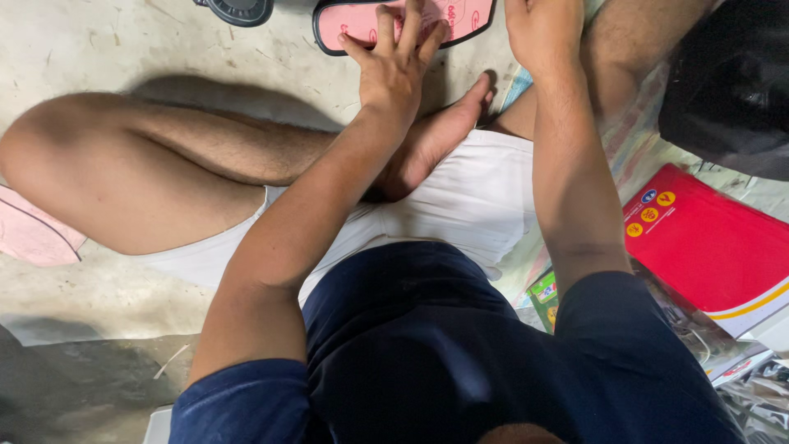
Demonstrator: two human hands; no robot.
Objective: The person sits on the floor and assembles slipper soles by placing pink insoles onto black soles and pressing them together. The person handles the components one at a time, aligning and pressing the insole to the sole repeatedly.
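Left hand [394, 70] presses spread fingers flat on the pink sandal sole [362, 20], no grip closed; right hand [542, 29] at its edge, grip unclear; work underway.

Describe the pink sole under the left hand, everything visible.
The pink sole is a flat slab with a thin black edge and small red printing, looking like foam or rubber. It lies flat on the pale concrete floor at the top of the view, its upper part cut off by the frame. The left hand rests on it with fingers spread, covering its middle. The right hand sits at its right end; whether it touches there cannot be told. A dark round object lies just to its left.
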